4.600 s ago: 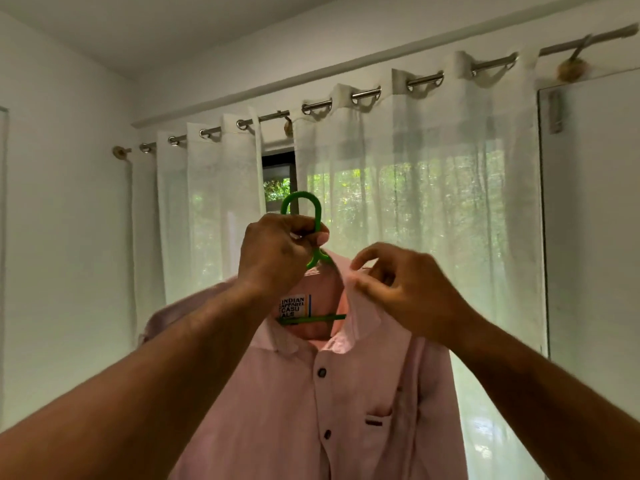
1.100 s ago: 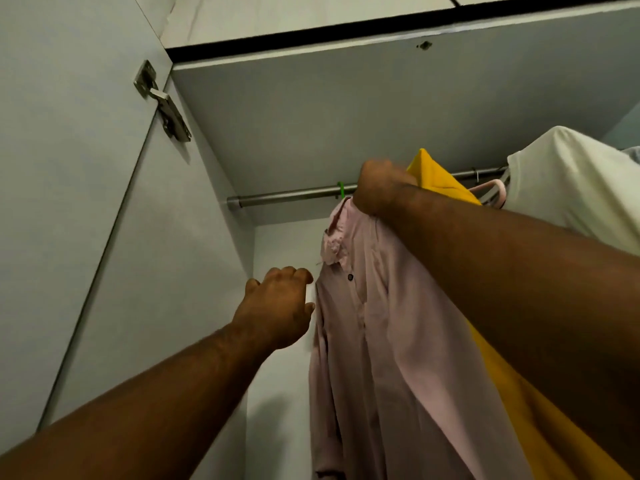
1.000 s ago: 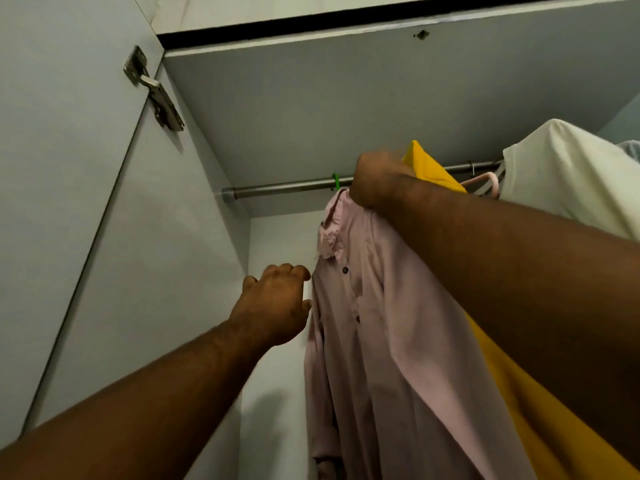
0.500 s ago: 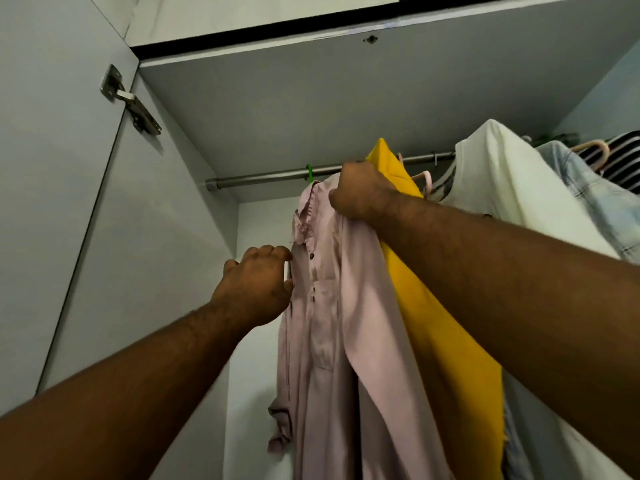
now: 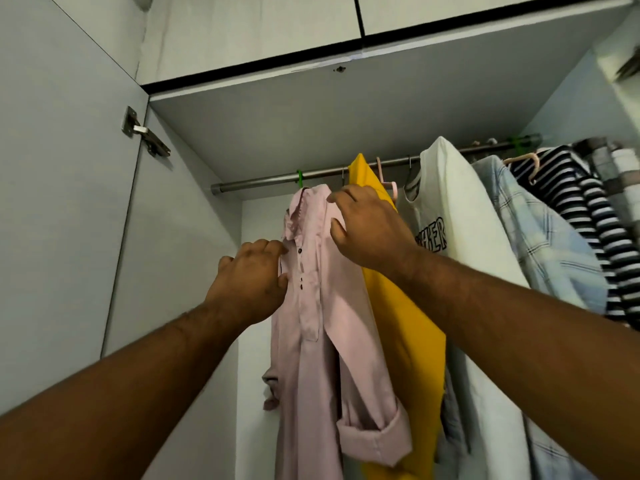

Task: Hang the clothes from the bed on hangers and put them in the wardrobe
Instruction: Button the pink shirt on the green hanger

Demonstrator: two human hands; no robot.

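The pink shirt (image 5: 322, 306) hung on a green hanger (image 5: 300, 177) from the wardrobe rail (image 5: 256, 184), leftmost, just beside a yellow garment (image 5: 398, 323). The left hand (image 5: 251, 282) gripped its front edge near the buttons; the right hand (image 5: 363, 230) lay on its shoulder, loosely spread.

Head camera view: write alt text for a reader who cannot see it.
A pink shirt hangs on a green hanger from a wardrobe rail; the left hand grips its front edge, the right hand rests on its shoulder. A yellow garment and a white T-shirt hang beside it.
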